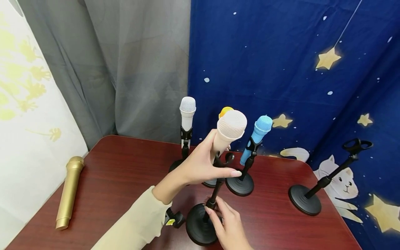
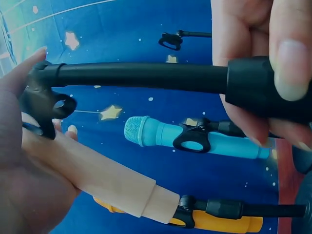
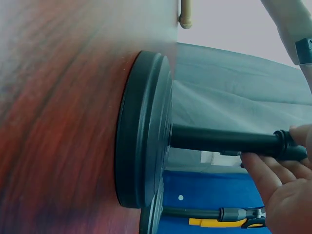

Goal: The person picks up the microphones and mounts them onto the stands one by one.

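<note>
While the left hand (image 1: pixel 198 165) grips the beige microphone (image 1: pixel 229 130), toward one o'clock from the black stand's round base (image 1: pixel 199 230), the right hand (image 1: pixel 230 222) grasps the pole (image 1: pixel 216 191); steadying that and aligning barrel with clip (image 2: pixel 41 100) seems wise, though whether they touch is unclear.

We seem to be in a curtained-off indoor corner, its room type unclear: grey curtain (image 1: pixel 150 69), blue curtain (image 1: pixel 265 80) with printed stars (image 1: pixel 328 59), and yellow-patterned white backdrop (image 1: pixel 23 139) surround our wood-look tabletop (image 1: pixel 125 173).
</note>
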The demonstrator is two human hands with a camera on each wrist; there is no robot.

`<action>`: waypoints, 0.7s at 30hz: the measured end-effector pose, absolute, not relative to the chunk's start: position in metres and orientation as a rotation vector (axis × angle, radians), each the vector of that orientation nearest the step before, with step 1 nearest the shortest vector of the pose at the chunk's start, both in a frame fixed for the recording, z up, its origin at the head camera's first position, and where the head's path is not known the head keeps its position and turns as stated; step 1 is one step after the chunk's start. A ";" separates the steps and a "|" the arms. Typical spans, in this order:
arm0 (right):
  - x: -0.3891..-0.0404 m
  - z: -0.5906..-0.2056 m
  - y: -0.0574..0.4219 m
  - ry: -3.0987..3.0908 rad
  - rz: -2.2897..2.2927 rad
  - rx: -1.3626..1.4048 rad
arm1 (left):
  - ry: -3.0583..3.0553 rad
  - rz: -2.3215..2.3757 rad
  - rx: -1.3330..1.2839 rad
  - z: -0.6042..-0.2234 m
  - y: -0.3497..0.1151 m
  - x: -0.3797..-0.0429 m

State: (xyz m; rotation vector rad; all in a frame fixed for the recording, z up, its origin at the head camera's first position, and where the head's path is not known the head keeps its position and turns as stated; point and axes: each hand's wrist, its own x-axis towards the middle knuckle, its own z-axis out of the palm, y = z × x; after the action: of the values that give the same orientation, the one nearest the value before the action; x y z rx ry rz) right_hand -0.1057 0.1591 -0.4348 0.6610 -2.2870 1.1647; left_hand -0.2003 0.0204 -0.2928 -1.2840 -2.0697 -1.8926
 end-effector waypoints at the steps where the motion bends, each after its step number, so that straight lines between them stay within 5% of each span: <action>1: -0.106 -0.435 0.158 -2.282 1.167 0.675 | -2.073 -1.862 -1.290 -0.293 0.021 -0.201; 21: -0.104 -0.431 0.152 -2.296 1.253 0.600 | -2.069 -1.704 -1.117 -0.299 0.025 -0.198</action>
State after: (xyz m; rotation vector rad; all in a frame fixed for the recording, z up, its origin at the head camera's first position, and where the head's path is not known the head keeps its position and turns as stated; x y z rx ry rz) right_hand -0.1044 0.1524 -0.4308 0.6001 -2.2960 1.2530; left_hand -0.1980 0.0252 -0.2992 -1.1167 -2.0690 -1.7039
